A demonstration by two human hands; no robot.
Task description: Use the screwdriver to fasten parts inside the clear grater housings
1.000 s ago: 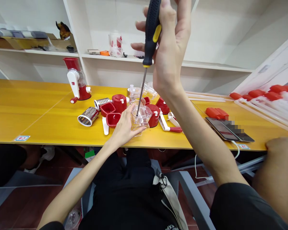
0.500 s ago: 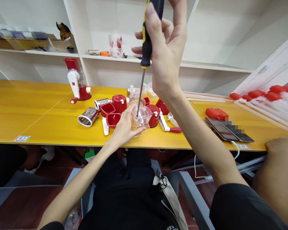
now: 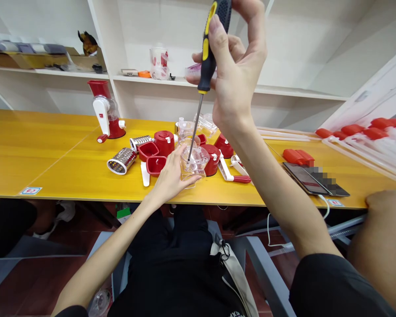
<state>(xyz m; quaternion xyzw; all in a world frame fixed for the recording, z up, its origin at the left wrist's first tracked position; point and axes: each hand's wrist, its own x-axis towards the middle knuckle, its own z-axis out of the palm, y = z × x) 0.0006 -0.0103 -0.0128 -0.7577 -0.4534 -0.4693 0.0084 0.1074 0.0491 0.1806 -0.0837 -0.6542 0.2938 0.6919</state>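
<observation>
My right hand [image 3: 236,72] is raised high, fingers closed round the black-and-yellow handle of a screwdriver [image 3: 208,53]. Its thin shaft slants down into a clear plastic housing [image 3: 194,162] on the yellow table [image 3: 53,167]. My left hand [image 3: 170,176] wraps the left side of that housing and holds it on the table. Around it lie red plastic parts [image 3: 155,152], a metal grater drum [image 3: 121,160] and a white-and-red crank handle [image 3: 232,174].
An assembled red-and-white rotary grater [image 3: 105,112] stands at the back left. Two phones [image 3: 315,179] lie to the right, beside red lids [image 3: 298,155] and long white pieces. Shelves [image 3: 152,79] run behind the table. Another person's hand [image 3: 381,207] rests at the right edge.
My right hand has turned the screwdriver handle between its fingers and shifted slightly right; the tip stays in the clear housing. My left hand has not moved.
</observation>
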